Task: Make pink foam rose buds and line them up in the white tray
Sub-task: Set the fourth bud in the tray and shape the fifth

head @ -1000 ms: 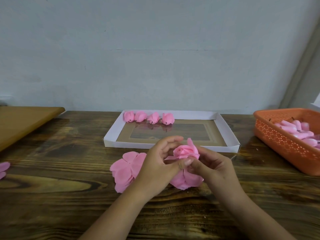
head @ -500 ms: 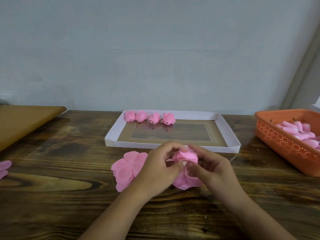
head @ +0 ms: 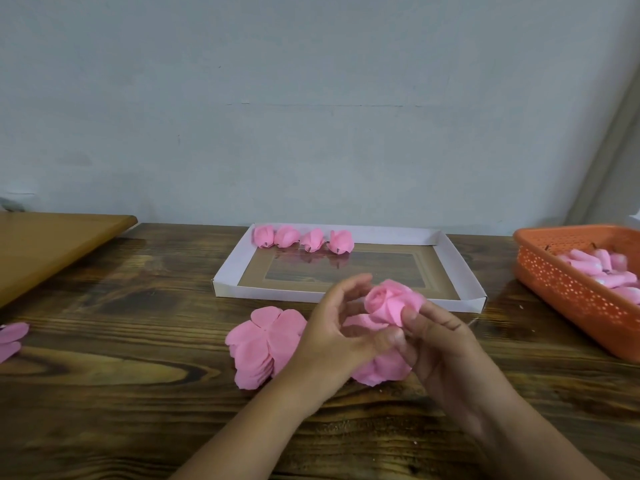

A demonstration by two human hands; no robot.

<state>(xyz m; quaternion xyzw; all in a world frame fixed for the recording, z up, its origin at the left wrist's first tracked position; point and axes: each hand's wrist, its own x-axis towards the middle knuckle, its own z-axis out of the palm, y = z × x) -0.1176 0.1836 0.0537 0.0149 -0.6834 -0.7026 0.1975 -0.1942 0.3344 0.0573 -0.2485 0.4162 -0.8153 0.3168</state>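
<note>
pink foam rose bud (head: pixel 393 301) sits in the head view just in front of the near wall of the white tray (head: pixel 460 263), raised above the dark wooden table (head: pixel 114 296). the right hand (head: pixel 440 344) pinches it low down, the thumb (head: pixel 412 315) pressed on its near right side and the other fingers curled under it. the left hand (head: pixel 332 337) is beside it on the left, the thumb tip touching loose petals beneath the bud, the forefinger arched up next to the bud; whether that finger touches the foam i cannot tell. more petals of the same piece hang under both hands, nearly down to the table.

left of the hands, a stack of flat pink petal sheets (head: pixel 263 344) lies on the table, partly hidden by the left wrist. inside the tray, four finished buds (head: pixel 303 240) stand in a row along the far wall, starting from the far left corner, each touching or just beside its neighbour; the tray's floor is brown with a glossy middle.

at the right edge, an orange perforated basket (head: pixel 568 292) holds pale pink rolled foam pieces (head: pixel 602 268). at the far left edge lies a pink foam scrap (head: pixel 10 339), cut off by the frame, and a lighter brown board (head: pixel 45 247) lies further back on the left. a pale grey wall (head: pixel 311 98) rises behind the table.
</note>
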